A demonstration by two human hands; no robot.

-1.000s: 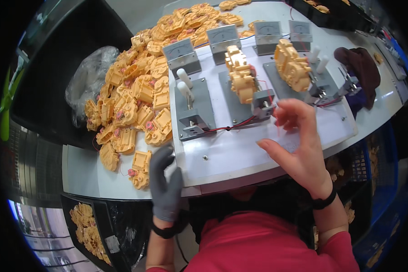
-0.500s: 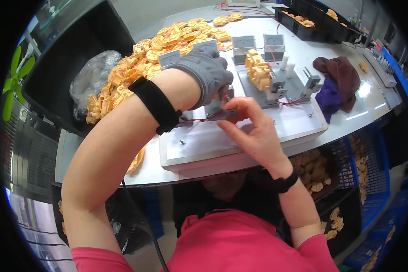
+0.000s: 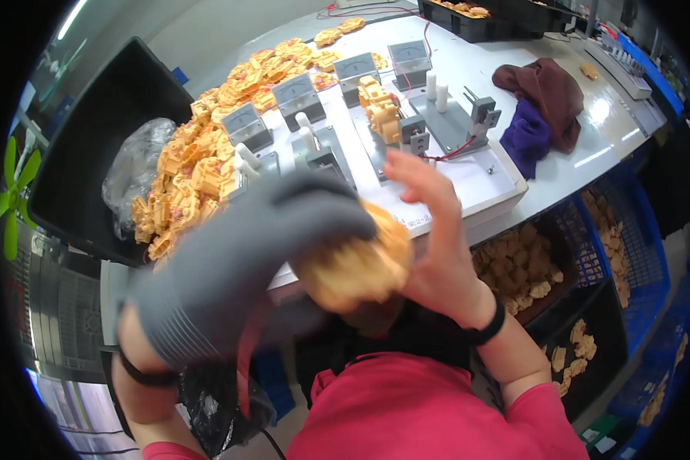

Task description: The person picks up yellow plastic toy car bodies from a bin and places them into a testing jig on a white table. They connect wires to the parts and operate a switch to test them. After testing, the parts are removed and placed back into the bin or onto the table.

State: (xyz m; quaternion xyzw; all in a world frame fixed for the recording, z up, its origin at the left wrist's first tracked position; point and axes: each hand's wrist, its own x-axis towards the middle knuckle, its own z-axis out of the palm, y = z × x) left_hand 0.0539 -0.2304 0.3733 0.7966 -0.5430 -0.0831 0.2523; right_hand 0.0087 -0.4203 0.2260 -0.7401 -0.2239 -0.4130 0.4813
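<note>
My left hand point(image 3: 241, 241), in a grey glove, is closed on a yellow-orange moulded plastic part point(image 3: 364, 264) in front of the test stand. Both are smeared by motion. Beside the part's right edge is my bare right hand point(image 3: 445, 249), fingers stretched and apart; whether its thumb touches the part I cannot tell. Beyond them is the white test stand point(image 3: 487, 192), bearing several small analogue meters point(image 3: 297, 98) and white posts point(image 3: 441, 97). A similar yellow-orange part point(image 3: 378, 110) stands upright in one of its fixtures, next to a grey clamp block point(image 3: 413, 136).
A heap of yellow-orange parts point(image 3: 195, 165) lies left of the stand, by a clear plastic bag point(image 3: 134, 172) and a tilted black bin point(image 3: 92, 146). Brown and purple cloths point(image 3: 548, 100) lie at right. Below the table's right side are parts bins and a blue crate point(image 3: 640, 253).
My left hand has come back from the stand toward my body and now holds a plastic part. My right hand has left the fixture, its fingers spreading. The view has shifted.
</note>
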